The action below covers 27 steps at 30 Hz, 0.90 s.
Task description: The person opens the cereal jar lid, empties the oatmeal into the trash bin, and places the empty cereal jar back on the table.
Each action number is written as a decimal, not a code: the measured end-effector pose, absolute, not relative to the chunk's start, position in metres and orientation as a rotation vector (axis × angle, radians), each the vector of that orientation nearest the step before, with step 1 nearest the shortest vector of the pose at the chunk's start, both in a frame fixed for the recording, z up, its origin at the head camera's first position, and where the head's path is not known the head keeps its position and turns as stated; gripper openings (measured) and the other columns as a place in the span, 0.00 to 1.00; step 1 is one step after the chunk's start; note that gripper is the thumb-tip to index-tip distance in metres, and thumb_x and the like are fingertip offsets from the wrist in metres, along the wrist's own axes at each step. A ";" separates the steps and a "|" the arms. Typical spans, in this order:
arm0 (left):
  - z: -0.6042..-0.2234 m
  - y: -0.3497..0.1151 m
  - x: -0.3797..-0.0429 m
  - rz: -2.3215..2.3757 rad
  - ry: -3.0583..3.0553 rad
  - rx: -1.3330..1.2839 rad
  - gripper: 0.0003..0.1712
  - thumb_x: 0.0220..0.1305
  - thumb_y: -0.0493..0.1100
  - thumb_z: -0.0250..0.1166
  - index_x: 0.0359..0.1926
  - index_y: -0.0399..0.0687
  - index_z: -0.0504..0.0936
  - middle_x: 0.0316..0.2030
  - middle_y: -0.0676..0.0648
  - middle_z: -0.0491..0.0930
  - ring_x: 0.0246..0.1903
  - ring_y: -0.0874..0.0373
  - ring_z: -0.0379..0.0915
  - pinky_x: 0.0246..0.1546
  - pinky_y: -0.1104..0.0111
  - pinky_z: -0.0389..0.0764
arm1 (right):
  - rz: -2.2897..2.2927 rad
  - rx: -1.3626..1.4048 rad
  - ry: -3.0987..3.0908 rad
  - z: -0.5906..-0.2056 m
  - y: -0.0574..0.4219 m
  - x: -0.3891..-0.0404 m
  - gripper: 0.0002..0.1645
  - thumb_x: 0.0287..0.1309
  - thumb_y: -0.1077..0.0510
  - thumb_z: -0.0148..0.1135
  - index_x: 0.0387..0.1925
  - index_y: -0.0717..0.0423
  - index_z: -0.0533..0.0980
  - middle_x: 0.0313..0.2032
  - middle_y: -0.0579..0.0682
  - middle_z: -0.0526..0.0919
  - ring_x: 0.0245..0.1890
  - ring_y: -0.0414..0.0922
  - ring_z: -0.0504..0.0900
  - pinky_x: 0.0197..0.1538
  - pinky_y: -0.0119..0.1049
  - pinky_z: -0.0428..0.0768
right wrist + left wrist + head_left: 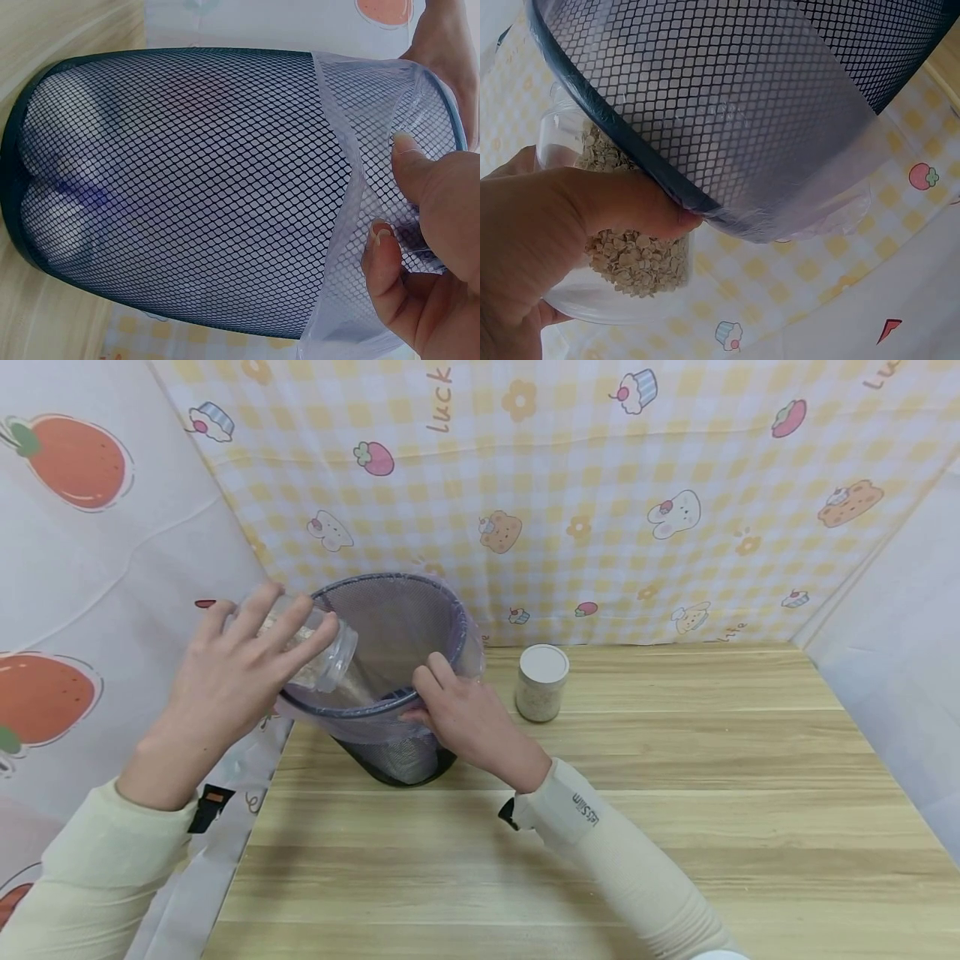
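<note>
Over the left side of the mesh bin's mouth: one clear jar (341, 658), tilted, its open neck inside the rim, with flaked oats (641, 266) showing through the wall. Handling, as judged: light to moderate, rigid, smooth and apt to slip; glass or plastic you cannot tell, so treat as breakable. Best hold: round the body, clear of the neck, where your left hand (232, 664) has it now, fingers spread over one side and thumb across the other.

Item: mesh bin (225, 165), dark-rimmed, base on the table; likely light and easily tipped, best steadied by its rim. Item: thin translucent liner (341, 142), folded over that rim; soft, prone to slide, best pinned there. Your right hand (468, 714) grips rim and liner together at the near right.

Item: second jar (538, 697), upright, pale-lidded, oat-like contents, just right of the bin. Item: wood-grain table (675, 827). Item: yellow-checked cloth (585, 460) behind, printed with sweets and fruit.
</note>
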<state>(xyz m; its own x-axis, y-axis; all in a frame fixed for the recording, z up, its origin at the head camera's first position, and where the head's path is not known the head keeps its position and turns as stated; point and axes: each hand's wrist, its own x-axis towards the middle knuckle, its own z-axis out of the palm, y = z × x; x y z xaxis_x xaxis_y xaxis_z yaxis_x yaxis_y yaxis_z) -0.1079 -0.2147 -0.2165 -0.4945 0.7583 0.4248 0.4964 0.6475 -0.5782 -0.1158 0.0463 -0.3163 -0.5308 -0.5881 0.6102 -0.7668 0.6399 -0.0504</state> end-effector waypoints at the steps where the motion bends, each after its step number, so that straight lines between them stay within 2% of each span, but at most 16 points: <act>1: -0.216 -0.215 -0.107 0.511 -2.205 -0.975 0.54 0.30 0.22 0.73 0.64 0.47 0.65 0.57 0.38 0.65 0.60 0.36 0.58 0.32 0.45 0.70 | 0.424 1.055 -2.306 -0.316 0.046 -0.116 0.24 0.60 0.42 0.60 0.35 0.57 0.62 0.32 0.49 0.58 0.13 0.40 0.62 0.14 0.32 0.69; 5: -0.216 -0.215 -0.105 0.534 -2.217 -0.990 0.59 0.24 0.25 0.78 0.65 0.47 0.64 0.58 0.38 0.65 0.61 0.37 0.57 0.35 0.45 0.70 | 0.425 1.053 -2.315 -0.317 0.046 -0.115 0.24 0.60 0.42 0.60 0.35 0.57 0.62 0.32 0.49 0.57 0.13 0.40 0.62 0.14 0.32 0.68; 14: -0.215 -0.215 -0.103 0.554 -2.239 -1.002 0.63 0.18 0.29 0.82 0.65 0.46 0.64 0.59 0.38 0.65 0.61 0.36 0.56 0.39 0.43 0.69 | 0.434 1.048 -2.319 -0.317 0.046 -0.115 0.25 0.60 0.42 0.60 0.35 0.57 0.62 0.32 0.49 0.57 0.13 0.40 0.62 0.14 0.32 0.69; 22: -0.215 -0.215 -0.099 0.560 -2.254 -0.987 0.61 0.23 0.28 0.81 0.66 0.46 0.63 0.60 0.38 0.64 0.61 0.37 0.56 0.40 0.43 0.70 | 0.446 1.039 -2.326 -0.317 0.044 -0.115 0.25 0.59 0.42 0.60 0.35 0.57 0.62 0.32 0.50 0.57 0.13 0.41 0.63 0.14 0.33 0.69; 27: -0.216 -0.214 -0.097 0.535 -2.222 -0.970 0.64 0.17 0.30 0.83 0.65 0.48 0.64 0.60 0.39 0.65 0.61 0.38 0.57 0.40 0.42 0.69 | 0.454 1.035 -2.319 -0.316 0.044 -0.115 0.26 0.59 0.42 0.60 0.35 0.58 0.62 0.32 0.50 0.57 0.13 0.41 0.64 0.13 0.34 0.69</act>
